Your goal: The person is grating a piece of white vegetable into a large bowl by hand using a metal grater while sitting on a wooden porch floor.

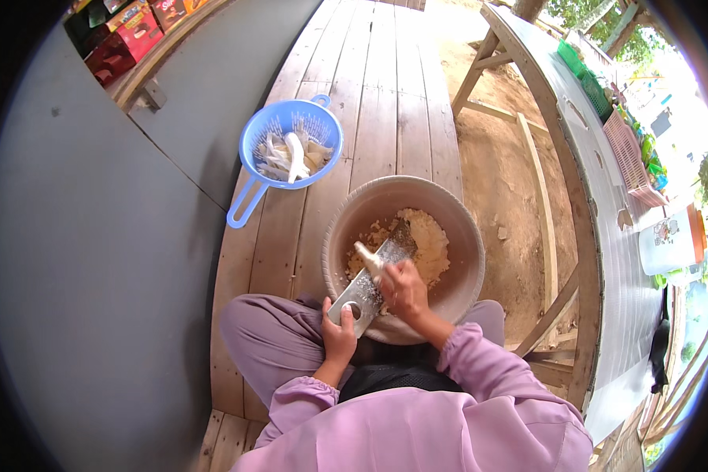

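My left hand [340, 333] grips the near end of a flat metal grater [363, 293], with the thumb beside its round hole. The grater slopes down into a round brown basin [469, 283] in front of my lap. My right hand [402, 289] holds a pale, peeled root piece [367, 257], perhaps cassava, against the grater's face; it is slightly blurred. Pale yellow gratings [432, 245] are heaped in the basin around the grater's far end. Beyond the basin, to the left, a blue plastic strainer [249, 147] holds long white pieces [296, 154] of similar look.
The plank bench [330, 236] bears me, the basin and the strainer. A grey wall [112, 236] runs along the left, with boxed snacks [135, 44] on a ledge. On the right stands a wooden-framed table [584, 236] with baskets [625, 153] and a lidded plastic container [666, 239].
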Demonstrator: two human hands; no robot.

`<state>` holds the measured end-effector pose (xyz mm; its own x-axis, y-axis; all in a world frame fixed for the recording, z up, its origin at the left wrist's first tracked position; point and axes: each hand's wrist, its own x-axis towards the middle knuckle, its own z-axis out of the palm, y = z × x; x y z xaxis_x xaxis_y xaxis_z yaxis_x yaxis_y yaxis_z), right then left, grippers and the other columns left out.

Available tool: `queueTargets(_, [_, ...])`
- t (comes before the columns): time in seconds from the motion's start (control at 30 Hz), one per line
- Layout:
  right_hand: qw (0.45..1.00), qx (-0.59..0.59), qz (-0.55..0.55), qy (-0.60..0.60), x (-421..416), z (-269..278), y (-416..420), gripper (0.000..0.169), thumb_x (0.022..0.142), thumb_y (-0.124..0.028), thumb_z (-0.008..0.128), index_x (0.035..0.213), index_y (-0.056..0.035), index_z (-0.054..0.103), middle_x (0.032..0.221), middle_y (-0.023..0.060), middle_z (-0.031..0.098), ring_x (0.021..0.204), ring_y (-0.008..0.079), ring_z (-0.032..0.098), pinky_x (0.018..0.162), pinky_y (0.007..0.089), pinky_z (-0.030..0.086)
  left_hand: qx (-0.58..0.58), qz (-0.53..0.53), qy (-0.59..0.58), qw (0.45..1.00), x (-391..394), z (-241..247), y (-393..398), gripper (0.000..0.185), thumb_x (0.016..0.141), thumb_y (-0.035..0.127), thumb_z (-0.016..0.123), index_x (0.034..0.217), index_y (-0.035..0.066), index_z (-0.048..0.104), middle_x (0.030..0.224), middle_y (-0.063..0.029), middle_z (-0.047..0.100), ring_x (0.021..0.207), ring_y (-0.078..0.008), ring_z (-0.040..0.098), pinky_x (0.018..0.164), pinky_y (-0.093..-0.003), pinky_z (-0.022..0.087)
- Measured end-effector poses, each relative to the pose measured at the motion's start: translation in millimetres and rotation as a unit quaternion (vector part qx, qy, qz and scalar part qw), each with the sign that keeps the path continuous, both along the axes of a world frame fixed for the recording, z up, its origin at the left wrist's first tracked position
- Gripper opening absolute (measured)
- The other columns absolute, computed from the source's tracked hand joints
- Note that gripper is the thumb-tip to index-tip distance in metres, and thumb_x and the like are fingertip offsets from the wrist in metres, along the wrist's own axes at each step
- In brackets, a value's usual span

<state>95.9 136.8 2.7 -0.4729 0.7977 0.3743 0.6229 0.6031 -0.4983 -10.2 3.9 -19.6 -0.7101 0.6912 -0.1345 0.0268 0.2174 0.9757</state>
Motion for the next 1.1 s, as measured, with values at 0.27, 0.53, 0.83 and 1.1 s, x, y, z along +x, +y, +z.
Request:
queueTargets(0.27, [0.993, -0.012, -0.105, -0.046, -2, -29, 74, 0.014, 0.080, -0.022, 0.058, 0.090, -0.0128, 0.056, 0.077, 0.0129, 0.050, 0.067, 0.0298, 0.053, 0.058, 0.0410, 0.046, -0.008, -0.016, 0.010, 1.000, 4, 13, 3, 0.054, 0.088, 0.020, 0.052, 0.125, -0.014, 0.032, 0.110, -0.0237, 0.054, 0.100, -0.0260, 0.055, 0.087, -0.0322, 0.042])
queueTargets(0.53, [0.989, -0.086, -0.079, -0.095, -2, -8, 44, 0.016, 0.081, -0.026, 0.058, 0.092, -0.0154, 0.055, 0.081, 0.0124, 0.050, 0.074, 0.0286, 0.056, 0.057, 0.0411, 0.047, -0.033, -0.043, -0.043, 0.998, 1, 25, 2, 0.057, 0.089, 0.021, 0.050, 0.128, -0.014, 0.027, 0.120, -0.0240, 0.046, 0.111, -0.0264, 0.047, 0.095, -0.0315, 0.035])
queueTargets(0.83, [0.999, -0.024, 0.035, 0.017, 5, 8, -22, 0.014, 0.076, -0.019, 0.063, 0.087, -0.0116, 0.059, 0.074, 0.0126, 0.049, 0.065, 0.0283, 0.052, 0.051, 0.0394, 0.043, -0.030, -0.035, -0.031, 0.998, 2, 17, -2, 0.057, 0.089, 0.022, 0.050, 0.128, -0.014, 0.027, 0.121, -0.0238, 0.046, 0.110, -0.0261, 0.047, 0.094, -0.0317, 0.036])
queueTargets(1.1, [0.993, -0.079, -0.084, 0.005, 11, -32, 57, 0.013, 0.083, -0.017, 0.059, 0.094, -0.0102, 0.056, 0.082, 0.0119, 0.054, 0.065, 0.0229, 0.053, 0.054, 0.0336, 0.045, -0.018, -0.013, 0.012, 1.000, 3, 11, 3, 0.053, 0.087, 0.020, 0.053, 0.124, -0.013, 0.034, 0.109, -0.0239, 0.054, 0.099, -0.0281, 0.056, 0.086, -0.0333, 0.043])
